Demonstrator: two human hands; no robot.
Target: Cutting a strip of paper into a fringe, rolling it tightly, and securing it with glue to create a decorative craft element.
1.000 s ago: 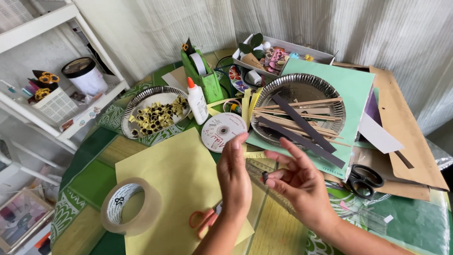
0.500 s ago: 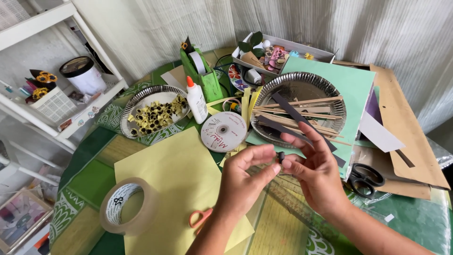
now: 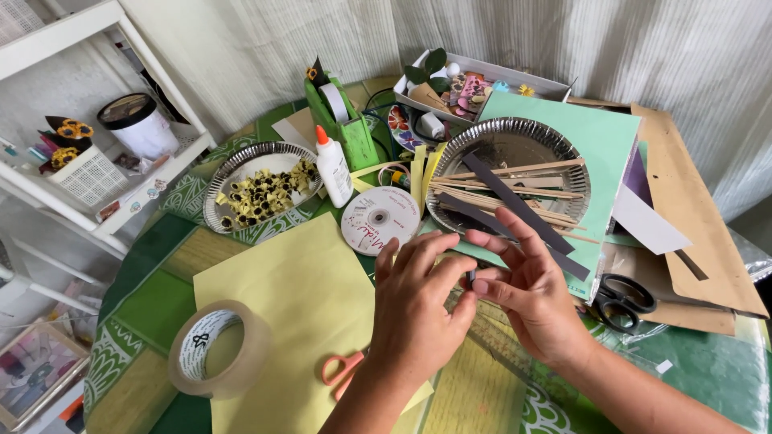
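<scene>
Holding: a small dark paper strip [image 3: 470, 278], pinched between both my hands above the counter [image 3: 161, 297], just over the right edge of the yellow paper sheet [image 3: 297, 321].
Left hand [image 3: 418, 309]: fingers [image 3: 438, 253] curled in and closed onto the strip's near side, thumb tucked under where I cannot see it.
Right hand [image 3: 531, 301]: thumb and forefinger pressed on the strip from the other side, the remaining fingers fanned loose and gripping nothing.
Strip showing: only a short dark end peeks out between my fingertips; the rest is hidden by them.
Handling: I judge it feather-light, thin and floppy, easy to crease or tear, not slippery; it wants a soft pinch on the flat faces close to the end being worked, not a squeeze on the edges.
Long axis: the visible bit stands roughly upright, pointing away from me toward the silver foil plate [image 3: 498, 149]; the full length and any curl I cannot tell.
Nearby: longer dark strips [image 3: 519, 205] and wooden sticks [image 3: 515, 170] lying in that plate; a disc [image 3: 379, 219] and a glue bottle [image 3: 332, 167] beyond my left hand; orange scissors [image 3: 342, 371] partly under my left wrist; a tape roll [image 3: 217, 347] at the near left; black scissors [image 3: 619, 299] to the right.
</scene>
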